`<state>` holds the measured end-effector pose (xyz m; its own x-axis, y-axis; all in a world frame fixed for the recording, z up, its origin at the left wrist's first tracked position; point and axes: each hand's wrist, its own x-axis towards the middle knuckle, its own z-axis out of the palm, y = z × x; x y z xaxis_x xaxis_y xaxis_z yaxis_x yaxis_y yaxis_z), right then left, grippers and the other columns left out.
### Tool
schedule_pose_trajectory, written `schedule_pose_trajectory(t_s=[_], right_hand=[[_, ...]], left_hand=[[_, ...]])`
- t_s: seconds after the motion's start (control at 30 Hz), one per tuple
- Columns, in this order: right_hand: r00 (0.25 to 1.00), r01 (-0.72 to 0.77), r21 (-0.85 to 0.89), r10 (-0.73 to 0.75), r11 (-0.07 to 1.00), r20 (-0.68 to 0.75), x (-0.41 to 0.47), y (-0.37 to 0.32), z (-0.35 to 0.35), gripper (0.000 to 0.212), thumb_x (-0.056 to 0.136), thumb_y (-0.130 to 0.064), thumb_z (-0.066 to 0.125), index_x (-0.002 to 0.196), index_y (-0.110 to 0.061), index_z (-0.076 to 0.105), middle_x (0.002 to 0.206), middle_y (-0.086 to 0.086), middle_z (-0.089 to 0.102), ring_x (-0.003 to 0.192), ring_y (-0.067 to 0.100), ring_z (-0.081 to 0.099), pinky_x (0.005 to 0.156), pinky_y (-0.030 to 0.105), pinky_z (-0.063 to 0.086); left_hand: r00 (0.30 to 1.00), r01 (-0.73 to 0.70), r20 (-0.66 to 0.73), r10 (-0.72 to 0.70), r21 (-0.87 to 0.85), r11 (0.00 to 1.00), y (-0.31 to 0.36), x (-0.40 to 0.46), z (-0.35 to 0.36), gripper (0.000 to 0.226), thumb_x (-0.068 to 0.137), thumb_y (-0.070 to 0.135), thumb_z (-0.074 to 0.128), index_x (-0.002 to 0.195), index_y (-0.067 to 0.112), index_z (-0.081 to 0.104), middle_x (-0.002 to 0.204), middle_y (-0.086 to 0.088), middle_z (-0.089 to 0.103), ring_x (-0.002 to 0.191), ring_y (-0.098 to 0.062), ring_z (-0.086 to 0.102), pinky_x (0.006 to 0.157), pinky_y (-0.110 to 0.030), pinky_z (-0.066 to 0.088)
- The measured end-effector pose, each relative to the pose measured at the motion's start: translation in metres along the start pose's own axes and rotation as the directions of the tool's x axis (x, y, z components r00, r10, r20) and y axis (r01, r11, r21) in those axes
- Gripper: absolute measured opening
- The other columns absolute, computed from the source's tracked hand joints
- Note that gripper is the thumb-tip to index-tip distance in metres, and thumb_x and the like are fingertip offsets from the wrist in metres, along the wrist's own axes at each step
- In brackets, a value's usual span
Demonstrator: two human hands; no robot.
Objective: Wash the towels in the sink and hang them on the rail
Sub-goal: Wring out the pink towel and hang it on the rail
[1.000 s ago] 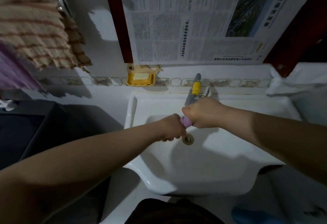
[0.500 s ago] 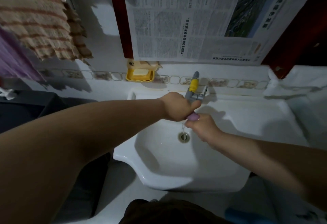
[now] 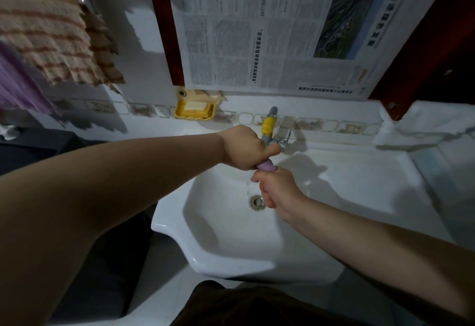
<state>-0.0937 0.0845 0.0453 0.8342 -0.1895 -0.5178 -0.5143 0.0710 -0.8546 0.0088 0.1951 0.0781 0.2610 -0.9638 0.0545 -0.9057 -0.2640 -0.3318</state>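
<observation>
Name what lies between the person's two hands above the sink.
In the head view, a twisted purple towel lies between the left hand and the right hand. Both grip it over the white sink.

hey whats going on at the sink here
A person is wringing out a small purple cloth over the white sink. The left hand grips its upper end just below the tap, and the right hand grips the lower end, above the drain. A striped beige towel and a purple one already hang at the upper left. A yellow soap dish sits on the wall behind the basin.
</observation>
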Motion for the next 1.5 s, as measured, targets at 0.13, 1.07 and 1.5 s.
schedule_pose_trajectory(t_s=[0.13,1.07,1.5], right_hand=[[1.0,0.0,0.008,-0.001,1.0,0.022,0.0,-0.001,-0.001,0.023,0.077,-0.003,0.058,0.069,-0.016,0.041,0.044,-0.004,0.03,0.038,0.011,0.02,0.04,0.018,0.015],[0.671,0.735,-0.571,-0.508,0.366,0.539,0.054,-0.052,0.101,0.032,0.097,-0.021,0.049,0.128,-0.02,0.059,0.131,0.006,0.046,0.124,0.02,0.043,0.105,0.025,0.032],[0.739,0.614,-0.299,-0.399,0.73,0.544,0.037,-0.106,0.312,0.024,0.089,-0.013,0.063,0.112,-0.019,0.059,0.104,-0.002,0.065,0.103,0.02,0.06,0.089,0.029,0.048]], left_hand=[[0.999,0.001,-0.034,-0.002,-0.02,1.0,-0.003,0.0,0.003,0.05,0.087,0.064,0.004,0.102,0.018,0.02,0.064,-0.011,0.062,0.05,-0.032,0.057,0.052,-0.03,0.034],[0.444,0.753,0.49,-0.75,-0.658,0.015,-0.034,-0.162,0.018,0.033,0.097,0.03,0.043,0.098,0.01,0.069,0.09,-0.009,0.071,0.08,-0.023,0.067,0.065,-0.016,0.051],[0.46,0.061,0.594,-0.66,-0.762,-0.644,-0.15,-0.343,-0.013,0.016,0.088,0.02,0.052,0.093,0.01,0.063,0.09,-0.015,0.065,0.082,-0.025,0.064,0.08,-0.039,0.055]])
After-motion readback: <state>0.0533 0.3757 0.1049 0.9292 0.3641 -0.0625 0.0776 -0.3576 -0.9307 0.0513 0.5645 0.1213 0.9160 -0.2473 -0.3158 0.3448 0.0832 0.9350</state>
